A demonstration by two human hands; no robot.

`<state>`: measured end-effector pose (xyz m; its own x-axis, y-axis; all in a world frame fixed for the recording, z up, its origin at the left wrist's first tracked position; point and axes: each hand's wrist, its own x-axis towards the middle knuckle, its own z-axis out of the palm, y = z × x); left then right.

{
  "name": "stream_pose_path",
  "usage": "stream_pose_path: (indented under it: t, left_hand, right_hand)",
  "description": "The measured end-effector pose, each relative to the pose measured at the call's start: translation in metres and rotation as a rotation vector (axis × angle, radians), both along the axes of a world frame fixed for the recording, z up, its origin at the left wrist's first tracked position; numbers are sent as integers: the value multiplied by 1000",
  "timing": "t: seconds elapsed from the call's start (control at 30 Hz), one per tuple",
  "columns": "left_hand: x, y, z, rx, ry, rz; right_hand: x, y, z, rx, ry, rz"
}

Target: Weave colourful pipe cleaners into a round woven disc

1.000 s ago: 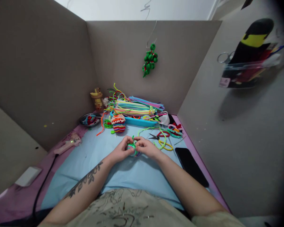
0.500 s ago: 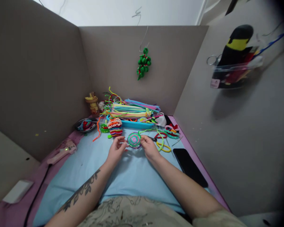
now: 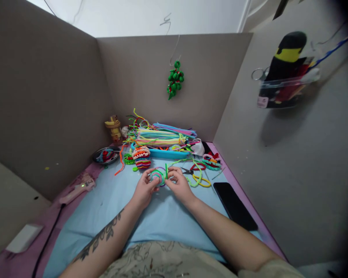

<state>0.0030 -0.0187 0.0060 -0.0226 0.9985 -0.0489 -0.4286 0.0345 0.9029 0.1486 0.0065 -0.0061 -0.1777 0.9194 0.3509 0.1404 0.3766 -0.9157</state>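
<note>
Green, pink and purple coiled disc sat between both hands, pinched by the half-curled left hand. The right hand, fingertips nearly together, gripped an upright green strand at its edge. Scissors lay just beyond that hand.

Left forearm: dark leafy tattoo, trailing back from left hand. Drab greyish-green shirt, dark line drawings, short sleeve well back from right hand.
</note>
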Motion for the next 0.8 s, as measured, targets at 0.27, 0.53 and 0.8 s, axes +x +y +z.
stream_pose_path:
  t: [0.27, 0.53, 0.8]
  left_hand:
    - [-5, 5, -2, -101, -53, -148]
    - [-7, 3, 0, -141, -38, -242]
    - [-3, -1, -1, -90, -11, -302]
  right_hand:
    - [8, 7, 6, -116, 147, 220]
    - [7, 9, -1, -91, 195, 217]
    - [8, 13, -2, -134, 176, 147]
